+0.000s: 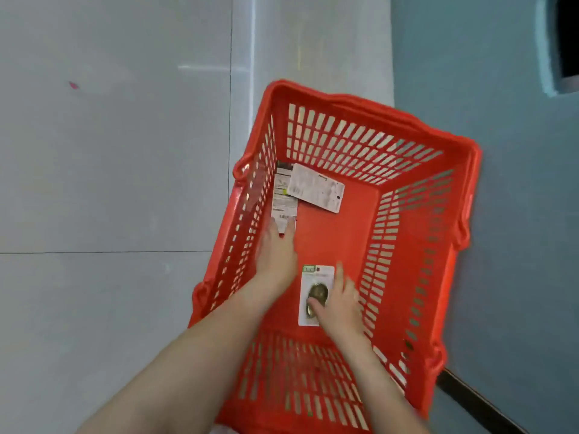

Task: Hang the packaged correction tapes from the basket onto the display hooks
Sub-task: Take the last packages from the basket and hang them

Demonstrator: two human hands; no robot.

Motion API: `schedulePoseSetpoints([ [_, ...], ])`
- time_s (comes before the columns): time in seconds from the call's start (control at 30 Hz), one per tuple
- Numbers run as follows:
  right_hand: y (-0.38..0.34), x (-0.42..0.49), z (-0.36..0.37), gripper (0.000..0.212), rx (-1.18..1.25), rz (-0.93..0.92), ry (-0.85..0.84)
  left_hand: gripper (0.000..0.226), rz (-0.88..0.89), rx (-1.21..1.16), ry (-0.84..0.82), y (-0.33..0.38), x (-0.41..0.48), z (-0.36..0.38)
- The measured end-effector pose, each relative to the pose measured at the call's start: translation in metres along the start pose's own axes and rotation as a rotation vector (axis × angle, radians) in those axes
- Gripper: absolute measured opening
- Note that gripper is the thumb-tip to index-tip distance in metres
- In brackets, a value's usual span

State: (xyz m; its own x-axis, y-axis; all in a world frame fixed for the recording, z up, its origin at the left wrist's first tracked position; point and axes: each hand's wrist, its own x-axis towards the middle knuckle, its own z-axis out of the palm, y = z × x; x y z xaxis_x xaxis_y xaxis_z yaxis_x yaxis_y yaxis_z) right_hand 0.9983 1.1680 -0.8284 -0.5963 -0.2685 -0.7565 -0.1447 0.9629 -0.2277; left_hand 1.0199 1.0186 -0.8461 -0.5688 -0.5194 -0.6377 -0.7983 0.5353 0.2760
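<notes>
Two bare forearms enter from the bottom edge and reach down into a red basket, which stands on a grey tiled floor.

Far left: a small pink speck on the tile, well apart from the basket.

Left hand: inside the basket beside its left wall, fingers stretched out straight, tips touching the near end of the barcode package. Nothing is grasped. This package lies flat on the basket floor along the left wall.

Tilted package: printed back up, lying at an angle over the far end of the barcode package, near the far left corner.

Right hand: clasps the blister package, thumb across the clear bubble, fingers along the card's right edge. The card faces up, over the near part of the basket floor.

Right of the basket: a blue-grey surface, with a black strip along its lower edge.
</notes>
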Motion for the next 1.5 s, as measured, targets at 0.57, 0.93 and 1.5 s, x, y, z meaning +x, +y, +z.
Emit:
schedulePoseSetpoints([
  [0.57, -0.014, -0.013, -0.049, 0.077, 0.613, 0.073, 0.216, 0.056, -0.296, -0.882, -0.188, 0.045, -0.045, -0.042],
  [0.93, -0.088, -0.251, -0.293, 0.064, 1.323, -0.104, -0.042, 0.063, -0.011, -1.487, -0.812, 0.078, -0.246, -0.307],
  [1.5, -0.178, -0.598, -0.487, 0.056, 1.065, -0.271, 0.664, 0.035, 0.665, -0.919, -0.887, 0.242, -0.488, -0.585],
])
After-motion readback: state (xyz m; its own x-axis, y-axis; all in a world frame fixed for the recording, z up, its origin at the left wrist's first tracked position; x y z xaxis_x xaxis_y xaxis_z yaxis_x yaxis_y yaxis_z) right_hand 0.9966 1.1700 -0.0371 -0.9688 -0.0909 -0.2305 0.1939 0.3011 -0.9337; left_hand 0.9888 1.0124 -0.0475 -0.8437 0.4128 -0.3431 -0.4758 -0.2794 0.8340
